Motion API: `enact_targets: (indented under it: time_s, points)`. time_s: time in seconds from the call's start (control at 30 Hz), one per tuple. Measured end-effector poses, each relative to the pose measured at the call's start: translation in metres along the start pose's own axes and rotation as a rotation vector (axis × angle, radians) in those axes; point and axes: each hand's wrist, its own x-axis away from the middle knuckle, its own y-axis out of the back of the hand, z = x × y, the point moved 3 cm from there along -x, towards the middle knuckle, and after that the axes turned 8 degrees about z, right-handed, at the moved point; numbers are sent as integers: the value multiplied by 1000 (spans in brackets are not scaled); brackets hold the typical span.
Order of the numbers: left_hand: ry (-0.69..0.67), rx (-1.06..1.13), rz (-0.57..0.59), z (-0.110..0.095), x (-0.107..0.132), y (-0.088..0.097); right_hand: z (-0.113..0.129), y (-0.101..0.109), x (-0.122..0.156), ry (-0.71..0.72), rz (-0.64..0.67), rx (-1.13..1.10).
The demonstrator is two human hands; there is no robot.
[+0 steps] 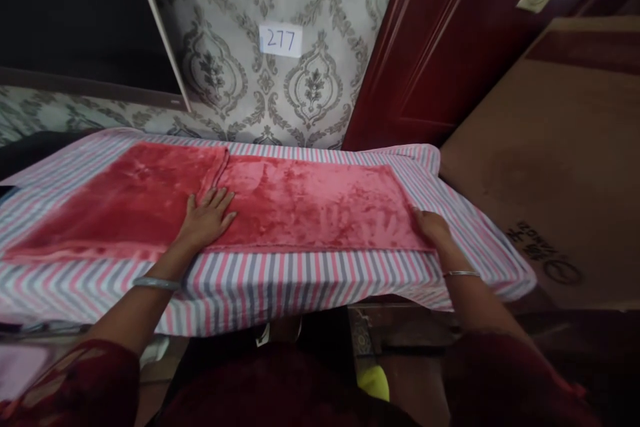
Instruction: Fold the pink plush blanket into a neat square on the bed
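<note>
A red plush cloth (310, 203) lies folded lengthwise across a table covered by a pink, grey and white striped sheet (280, 283). My left hand (207, 217) rests flat on the cloth near its middle, fingers spread, just right of a fold line in the fabric. My right hand (431, 225) sits at the cloth's near right corner, fingers curled over the edge of the fabric. A bangle circles each wrist.
Patterned grey wallpaper with a paper label reading 277 (281, 39) rises behind the table. A dark red door (440, 47) stands at the back right, and a brown cardboard panel (560, 167) leans to the right of the table. Dark floor lies below.
</note>
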Motion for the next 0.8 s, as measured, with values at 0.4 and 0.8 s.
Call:
enact_targets:
  time_s: [0.4,0.8]
  points:
    - [-18,70,-36,-2,1,14,14,8,33,-78,122,-431]
    - [-391,438,76,-105,-3,-19,99,59,47,154,180,-876]
